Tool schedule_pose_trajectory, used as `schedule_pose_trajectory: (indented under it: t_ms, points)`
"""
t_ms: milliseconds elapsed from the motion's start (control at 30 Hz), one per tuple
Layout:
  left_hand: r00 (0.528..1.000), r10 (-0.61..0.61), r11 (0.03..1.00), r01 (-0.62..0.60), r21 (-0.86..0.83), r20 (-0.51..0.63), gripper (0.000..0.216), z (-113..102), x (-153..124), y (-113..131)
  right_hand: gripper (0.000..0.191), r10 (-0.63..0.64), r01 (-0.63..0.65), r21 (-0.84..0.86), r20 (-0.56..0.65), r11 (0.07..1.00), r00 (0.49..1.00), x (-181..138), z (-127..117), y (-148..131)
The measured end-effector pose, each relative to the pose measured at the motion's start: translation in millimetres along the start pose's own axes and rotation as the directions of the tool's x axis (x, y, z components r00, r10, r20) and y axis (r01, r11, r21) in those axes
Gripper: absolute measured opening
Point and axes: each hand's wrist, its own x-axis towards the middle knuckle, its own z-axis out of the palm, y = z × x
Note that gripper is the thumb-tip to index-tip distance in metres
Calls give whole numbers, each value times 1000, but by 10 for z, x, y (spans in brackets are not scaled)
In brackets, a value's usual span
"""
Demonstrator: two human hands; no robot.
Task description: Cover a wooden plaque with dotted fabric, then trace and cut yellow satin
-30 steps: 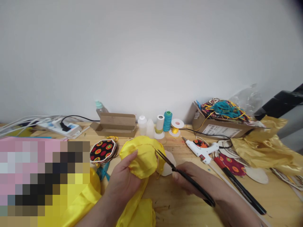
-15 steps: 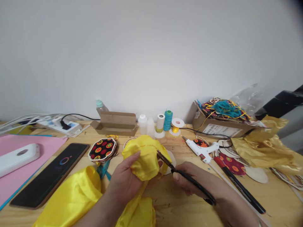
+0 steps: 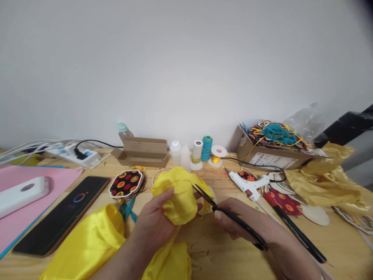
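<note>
Shiny yellow fabric (image 3: 179, 200) is bunched in my left hand (image 3: 157, 217), the thumb on top and the other fingers beneath, partly hidden. My right hand (image 3: 236, 219) is closed round the handles of black scissors (image 3: 233, 221). Their blades are apart at the right edge of the fabric, one blade in front of the cloth. A strip of the cloth hangs by the blades. More yellow fabric (image 3: 90, 237) lies on the table to the left and below my left wrist.
A white glue gun (image 3: 249, 184) and a black marker with a red cap (image 3: 300, 231) lie right. Thread spools (image 3: 206, 148) and white bottles (image 3: 175, 152) stand at the back. Left are a phone (image 3: 62, 214) and stacked patterned pieces (image 3: 127, 184). A filled cardboard box (image 3: 271, 157) stands back right.
The scissor blades have opened wider at the fabric's right edge. My right hand has shifted very slightly; my left hand still grips the cloth in nearly the same place.
</note>
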Motion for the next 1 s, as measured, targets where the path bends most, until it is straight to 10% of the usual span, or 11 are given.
schedule_pose_trajectory:
  t_ms: [1000]
  points:
    - [998,62,982,-57,179,-24,20,-5,39,-76,63,-105,105,6,-11,994,994,14,-2,9]
